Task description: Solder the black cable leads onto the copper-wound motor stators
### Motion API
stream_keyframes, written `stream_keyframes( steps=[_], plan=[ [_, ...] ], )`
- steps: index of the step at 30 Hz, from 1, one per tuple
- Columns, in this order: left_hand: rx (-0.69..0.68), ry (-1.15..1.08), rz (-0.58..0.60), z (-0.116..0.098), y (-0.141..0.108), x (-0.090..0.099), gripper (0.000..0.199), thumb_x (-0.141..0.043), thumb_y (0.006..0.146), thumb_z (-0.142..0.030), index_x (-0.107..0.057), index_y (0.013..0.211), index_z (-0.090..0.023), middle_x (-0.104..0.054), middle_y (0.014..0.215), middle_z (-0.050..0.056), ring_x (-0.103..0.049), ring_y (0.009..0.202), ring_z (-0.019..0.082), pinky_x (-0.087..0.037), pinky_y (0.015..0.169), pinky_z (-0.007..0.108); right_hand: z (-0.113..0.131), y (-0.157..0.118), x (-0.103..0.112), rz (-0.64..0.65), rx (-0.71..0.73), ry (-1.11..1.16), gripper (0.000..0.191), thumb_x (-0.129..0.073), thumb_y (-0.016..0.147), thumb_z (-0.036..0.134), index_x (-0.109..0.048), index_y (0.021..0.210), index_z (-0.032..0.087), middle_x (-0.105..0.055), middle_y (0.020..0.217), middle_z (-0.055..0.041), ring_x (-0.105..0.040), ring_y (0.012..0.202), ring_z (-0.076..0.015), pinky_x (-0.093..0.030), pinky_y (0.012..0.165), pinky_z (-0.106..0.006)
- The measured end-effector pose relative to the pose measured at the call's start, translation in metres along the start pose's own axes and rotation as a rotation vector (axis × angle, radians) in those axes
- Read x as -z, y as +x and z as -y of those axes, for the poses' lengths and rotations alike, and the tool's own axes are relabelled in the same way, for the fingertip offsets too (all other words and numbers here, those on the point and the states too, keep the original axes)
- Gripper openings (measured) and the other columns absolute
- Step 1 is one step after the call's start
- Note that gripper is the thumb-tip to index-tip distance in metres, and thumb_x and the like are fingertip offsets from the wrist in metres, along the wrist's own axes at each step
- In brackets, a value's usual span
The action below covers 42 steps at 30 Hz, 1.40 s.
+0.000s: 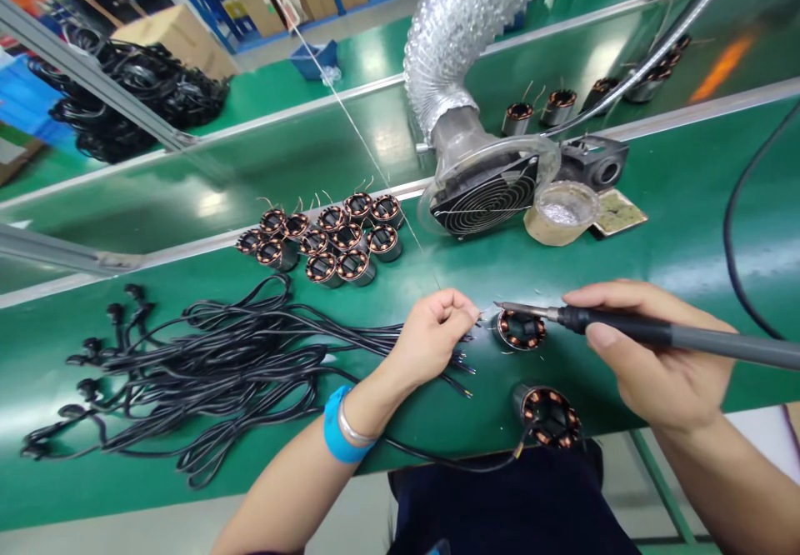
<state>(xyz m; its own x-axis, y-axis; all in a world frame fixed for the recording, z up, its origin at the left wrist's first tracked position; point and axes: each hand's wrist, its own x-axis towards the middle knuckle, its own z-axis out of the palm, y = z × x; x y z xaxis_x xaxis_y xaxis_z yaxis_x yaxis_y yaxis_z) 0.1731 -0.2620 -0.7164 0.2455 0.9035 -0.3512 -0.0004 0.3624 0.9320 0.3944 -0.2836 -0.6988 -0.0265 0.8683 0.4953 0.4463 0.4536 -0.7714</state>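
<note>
A smooth green bench (656,263) lies under both hands. Left of the left hand (431,337) sprawls a heap of looped, rubbery black cables (218,355), their bared ends poking out beneath its fingers. Ahead of the hands, a crinkled foil hose (447,47) meets a fan (491,197) with a round wire grille. The right hand (672,376) is closed around the slim soldering iron (616,327), its pointed tip just beyond the left fingertips. The left thumb and forefinger are pinched together on a thin wire (368,152) slanting down from above. Ahead and left of that hand cluster metal rings (348,242) with copper coils. One coiled ring (521,343) sits between the hands, beneath the iron's tip; another cabled ring (531,405) lies nearer the body. A blue wristband (337,430) and silvery bangle (351,426) circle the left wrist.
</note>
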Motion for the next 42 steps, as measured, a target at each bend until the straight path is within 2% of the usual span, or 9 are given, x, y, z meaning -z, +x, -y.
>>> stream_keyframes(
  steps=[4,13,18,24,31,42],
  plan=[
    [-0.02,0.011,0.004,0.001,0.0,0.0,0.018,-0.063,0.079,-0.032,-0.056,0.073,-0.017,-0.039,0.054,-0.009,-0.03,0.048,0.005,-0.029,0.052,0.02,0.002,0.003,-0.001,0.012,0.011,-0.013,0.01,-0.066,0.087,0.026,-0.071,0.095,0.023,-0.071,0.082,0.0009,-0.064,0.066,-0.0139,-0.05,0.056,-0.024],
    [-0.04,0.047,0.004,0.001,0.0,-0.001,0.02,-0.061,0.082,-0.034,-0.055,0.074,-0.017,-0.039,0.055,-0.009,-0.029,0.049,0.006,-0.028,0.051,0.02,0.004,0.005,-0.004,0.068,0.062,-0.028,0.01,-0.063,0.088,0.023,-0.069,0.096,0.025,-0.071,0.081,0.0015,-0.064,0.064,-0.0143,-0.05,0.054,-0.026],
    [-0.041,0.053,0.028,0.003,-0.001,-0.001,0.021,-0.06,0.083,-0.035,-0.055,0.075,-0.017,-0.04,0.055,-0.009,-0.029,0.049,0.006,-0.026,0.05,0.02,0.009,0.004,-0.006,0.112,0.137,-0.002,0.017,-0.061,0.086,0.017,-0.068,0.101,0.023,-0.069,0.081,-0.0005,-0.059,0.061,-0.0141,-0.047,0.053,-0.028],
    [-0.046,0.056,0.019,0.002,-0.001,-0.001,0.019,-0.06,0.082,-0.033,-0.056,0.074,-0.016,-0.04,0.056,-0.008,-0.03,0.05,0.006,-0.027,0.05,0.02,0.017,0.002,-0.008,0.133,0.251,0.016,0.023,-0.06,0.082,0.01,-0.068,0.102,0.018,-0.067,0.078,-0.0031,-0.062,0.063,-0.014,-0.05,0.057,-0.029],
    [-0.037,0.061,0.015,0.001,0.0,-0.001,0.021,-0.06,0.082,-0.034,-0.056,0.074,-0.016,-0.039,0.055,-0.009,-0.028,0.049,0.006,-0.025,0.049,0.021,0.018,0.002,-0.01,0.122,0.293,0.024,0.024,-0.059,0.082,0.008,-0.068,0.103,0.017,-0.065,0.075,-0.0037,-0.061,0.061,-0.0145,-0.05,0.055,-0.03],
    [-0.024,0.05,0.004,0.0,-0.001,-0.002,0.022,-0.062,0.081,-0.036,-0.055,0.072,-0.017,-0.038,0.053,-0.009,-0.028,0.047,0.006,-0.026,0.05,0.021,0.019,0.003,-0.006,0.069,0.28,0.038,0.026,-0.06,0.081,0.01,-0.069,0.104,0.018,-0.067,0.077,-0.0038,-0.062,0.062,-0.0158,-0.05,0.054,-0.031]
  ],
)
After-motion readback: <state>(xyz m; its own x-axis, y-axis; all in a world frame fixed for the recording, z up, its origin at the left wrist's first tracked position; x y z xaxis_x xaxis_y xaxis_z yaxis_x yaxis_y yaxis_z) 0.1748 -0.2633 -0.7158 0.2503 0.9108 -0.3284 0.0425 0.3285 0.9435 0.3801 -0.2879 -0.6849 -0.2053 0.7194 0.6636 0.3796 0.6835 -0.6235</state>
